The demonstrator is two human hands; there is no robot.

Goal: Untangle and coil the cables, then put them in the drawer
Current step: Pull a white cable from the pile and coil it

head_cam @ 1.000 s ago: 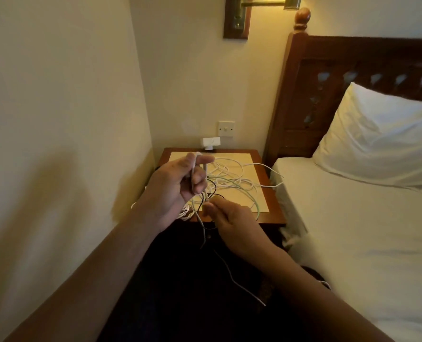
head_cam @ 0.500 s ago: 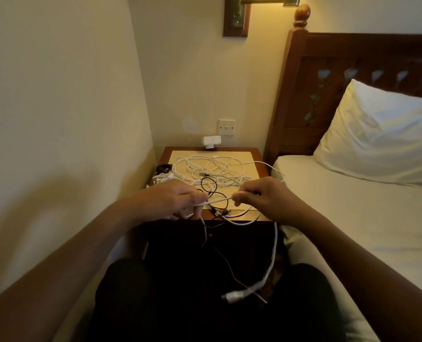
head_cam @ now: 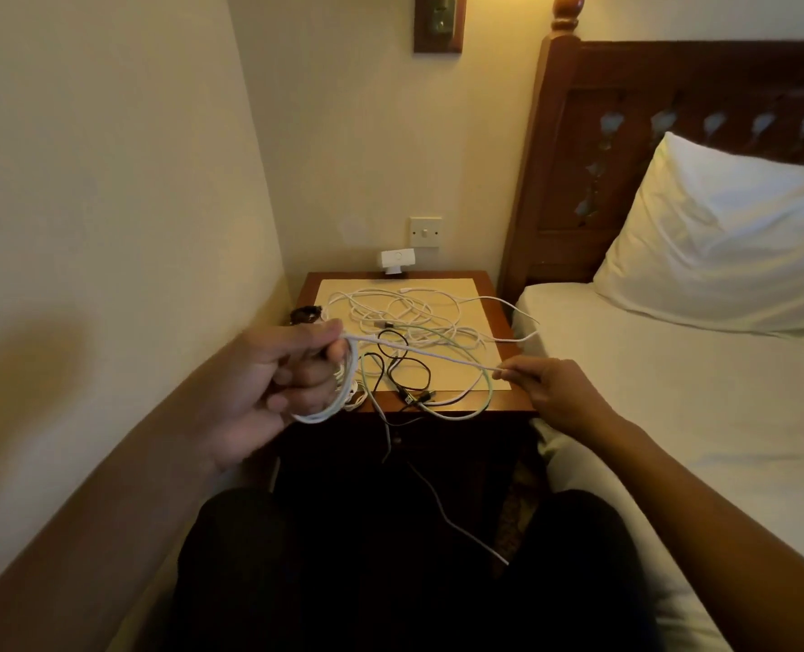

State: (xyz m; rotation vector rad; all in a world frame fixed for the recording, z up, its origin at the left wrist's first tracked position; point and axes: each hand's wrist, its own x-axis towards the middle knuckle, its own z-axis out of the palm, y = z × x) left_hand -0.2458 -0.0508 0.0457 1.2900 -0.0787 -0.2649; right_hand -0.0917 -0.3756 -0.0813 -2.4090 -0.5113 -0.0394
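Winding has begun within the last half-second. Before that, both hands held a short stretch of white cable close together over the front edge of the bench, with its plug end dangling below the right hand. Now the left grip (head_cam: 273,383) is raised, palm toward the camera, with its fingers curled round a few loops (head_cam: 338,404) of that white cable (head_cam: 428,354). The dangling plug end is gone from view, seemingly taken up in the loops. The right grip (head_cam: 550,392) has moved off toward the bed and pinches the same cable between thumb and fingertips. A straight length runs taut between the two hands above the bench (head_cam: 482,294).

For the task, this reads as one cable drawn out of the heap and partly coiled. The right hand looks to be feeding the length for the next turn. Whether the cable beyond the right pinch is free of the heap cannot be told.

The white cable looks thick and matte, and its loops hang loosely below the left fingers. The rest lies as a tangle (head_cam: 404,317) on the bench, made up of thin white strands in overlapping rings. A black cable (head_cam: 429,375) and a pale green cable (head_cam: 487,384) cross near the front edge, and some ends hang over it. One thin strand trails down toward the person's lap. The drawer cannot be made out in the dark front under the bench.
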